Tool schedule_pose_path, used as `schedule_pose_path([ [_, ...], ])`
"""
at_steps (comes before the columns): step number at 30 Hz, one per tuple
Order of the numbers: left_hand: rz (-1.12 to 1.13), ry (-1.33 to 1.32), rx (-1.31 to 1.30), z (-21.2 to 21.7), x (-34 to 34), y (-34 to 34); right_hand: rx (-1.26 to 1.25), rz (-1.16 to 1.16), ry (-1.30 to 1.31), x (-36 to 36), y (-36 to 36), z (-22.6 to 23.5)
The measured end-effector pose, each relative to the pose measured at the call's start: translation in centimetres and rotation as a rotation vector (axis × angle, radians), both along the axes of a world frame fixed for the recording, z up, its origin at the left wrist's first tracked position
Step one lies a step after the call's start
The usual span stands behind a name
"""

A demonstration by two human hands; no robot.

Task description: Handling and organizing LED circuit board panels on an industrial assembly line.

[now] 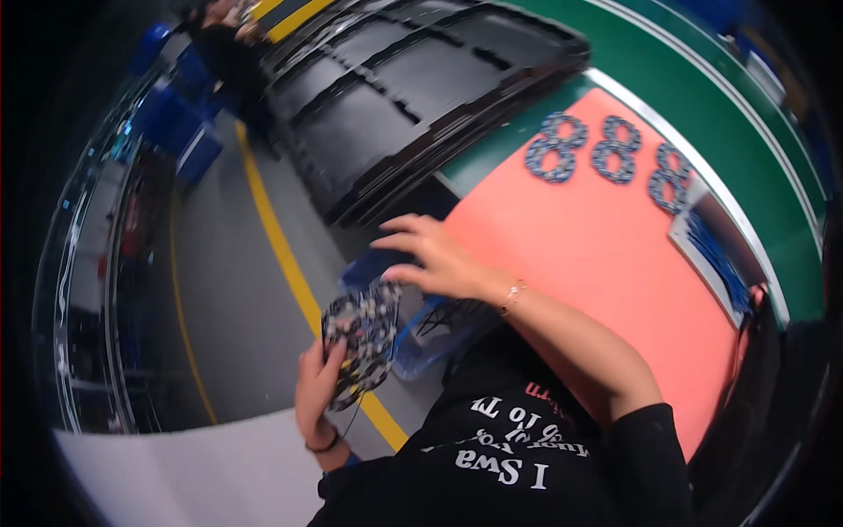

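Note:
On the left, my left hand (318, 378) grips a dark, speckled openwork piece (362, 338) that looks like a printed circuit panel, perhaps several together. Small yellow parts show near its lower end, and a thin dark strand hangs below. My right hand (435, 259) is open just above the panel's top edge, fingers spread and thumb close to it; whether they touch I cannot tell. Beneath both hands stands a blue plastic bin (417, 360) with thin black strands in it, partly hidden by the panel.
Three figure-eight-shaped speckled pieces (615, 149) lie at the far edge of the pink tabletop (562, 237). A tray with blue strips (707, 255) sits on the right. Stacked black trays (421, 88) stand ahead. Another person (230, 61) is at the far left beside blue bins (171, 119).

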State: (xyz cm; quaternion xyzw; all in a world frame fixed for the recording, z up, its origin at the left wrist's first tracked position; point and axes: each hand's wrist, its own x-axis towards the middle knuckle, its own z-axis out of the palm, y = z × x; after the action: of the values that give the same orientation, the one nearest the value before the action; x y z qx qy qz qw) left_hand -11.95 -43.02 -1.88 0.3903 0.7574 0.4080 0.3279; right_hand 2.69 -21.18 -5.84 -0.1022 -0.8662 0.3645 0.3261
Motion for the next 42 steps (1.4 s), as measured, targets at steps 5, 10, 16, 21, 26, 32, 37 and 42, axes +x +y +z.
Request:
schedule_pose_path([
  [5,-0.126,0.144,0.084,4.7,1.5,0.6,-0.444,0.372,0.018,1.4,-1.9,6.6],
  [10,-0.323,0.088,0.312,9.2,7.2,7.6,-0.084,0.145,-0.041,10.8,-1.3,11.9],
  [16,-0.459,0.197,0.784,11.0,11.3,14.3,-0.440,-0.391,0.294,21.6,-1.8,15.6],
  [21,-0.788,-0.320,0.810,9.5,19.4,23.8,-0.233,-0.829,0.688,31.8,-1.7,15.6],
  [26,-0.823,-0.425,0.816,6.3,29.7,31.4,-0.103,-1.098,0.806,37.2,-0.5,14.0],
  [32,-0.728,-0.251,0.852,4.6,34.9,32.8,-0.093,-1.234,0.880,40.7,1.4,9.2],
  [37,-0.776,-0.458,0.865,4.0,35.4,33.6,-0.077,-1.156,0.927,41.6,2.3,8.4],
  [42,-0.771,-0.448,0.865,4.1,35.3,33.9,-0.072,-1.124,0.895,41.7,2.6,8.9],
])
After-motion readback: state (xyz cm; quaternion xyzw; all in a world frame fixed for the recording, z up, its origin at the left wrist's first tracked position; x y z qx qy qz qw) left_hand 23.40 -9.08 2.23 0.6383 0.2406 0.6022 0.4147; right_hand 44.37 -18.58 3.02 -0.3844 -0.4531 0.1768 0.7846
